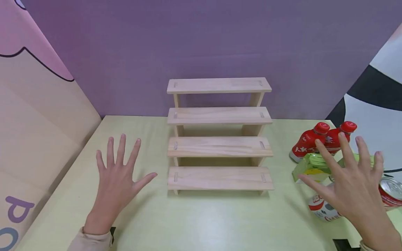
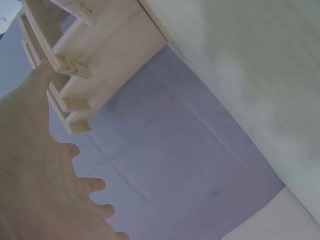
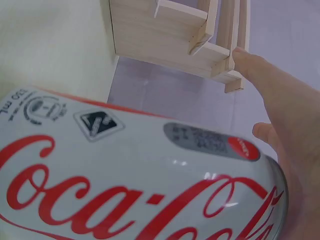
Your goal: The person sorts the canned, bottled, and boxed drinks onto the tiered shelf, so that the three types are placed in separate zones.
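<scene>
My left hand is spread wide above the left part of the table, holding nothing. My right hand is also spread, over a group of drinks at the right. Beneath it stands a white Coca-Cola can, which fills much of the right wrist view. A red cola can is partly hidden behind the right wrist. Green drink cartons and two red bottles with red caps stand beyond the fingers. Between the hands is a wooden four-step rack, its steps bare.
The pale green table meets a purple backdrop right behind the rack. A printed panel rises along the left edge, and a black-and-white panel along the right.
</scene>
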Available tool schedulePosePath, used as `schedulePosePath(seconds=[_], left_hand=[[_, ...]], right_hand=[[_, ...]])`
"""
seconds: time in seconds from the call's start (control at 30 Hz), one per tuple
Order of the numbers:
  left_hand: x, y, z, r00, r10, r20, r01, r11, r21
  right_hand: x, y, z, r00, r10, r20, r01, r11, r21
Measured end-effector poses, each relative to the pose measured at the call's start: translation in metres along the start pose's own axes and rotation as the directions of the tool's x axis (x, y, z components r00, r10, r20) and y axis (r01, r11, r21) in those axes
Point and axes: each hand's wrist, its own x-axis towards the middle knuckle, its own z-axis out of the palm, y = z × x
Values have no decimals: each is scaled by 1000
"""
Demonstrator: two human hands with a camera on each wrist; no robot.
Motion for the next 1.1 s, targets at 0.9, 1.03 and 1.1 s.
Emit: schedulePosePath(seconds=[0.9, 1.03, 1.1], left_hand=[[-19, 35, 1, 900, -22, 435, 204, 903, -378], [-19, 40, -2, 817, -22, 576, 382, 770, -511], [-18, 42, -1, 775, -11, 632, 462, 692, -555]], right_hand=[[-19, -9, -10, 995, 52, -80, -39, 988, 150], [-36, -12, -6, 992, 126, -27, -118, 974, 193], [-43, -13, -2, 988, 157, 1, -154, 967, 204]])
